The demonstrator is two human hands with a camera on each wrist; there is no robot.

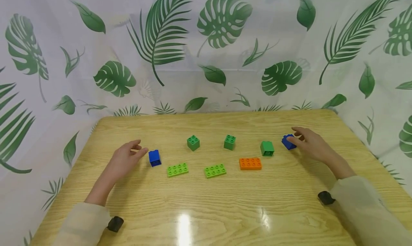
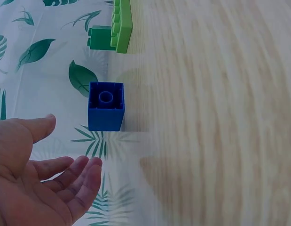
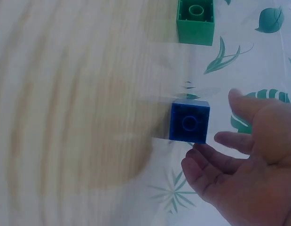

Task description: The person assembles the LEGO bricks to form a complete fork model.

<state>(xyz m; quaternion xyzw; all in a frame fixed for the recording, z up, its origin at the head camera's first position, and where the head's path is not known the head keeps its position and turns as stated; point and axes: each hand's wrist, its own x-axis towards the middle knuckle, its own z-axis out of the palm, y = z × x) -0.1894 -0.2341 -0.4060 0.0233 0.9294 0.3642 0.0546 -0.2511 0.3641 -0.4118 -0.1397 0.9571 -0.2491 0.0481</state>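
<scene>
On the left, a blue toy brick (image 1: 155, 158) lies on its side, its hollow underside turned toward me. My left hand (image 1: 126, 159) hovers just left of it, fingers relaxed and thumb apart from the brick. A second blue brick (image 3: 189, 121) lies on its side at the right. Beside it is my right hand (image 1: 310, 146), its thumb and fingers spread with a gap between. In the right wrist view the thumb stands clear of this brick; whether a fingertip touches it I cannot tell.
Between the hands on the wooden table (image 1: 206, 206) lie green bricks (image 1: 193, 142), (image 1: 230, 142) upright and a green brick (image 1: 267, 148) on its side. Nearer are lime bricks (image 1: 177, 170), (image 1: 215, 171) and an orange brick (image 1: 250, 163). A leaf-patterned cloth (image 1: 180, 60) hangs behind.
</scene>
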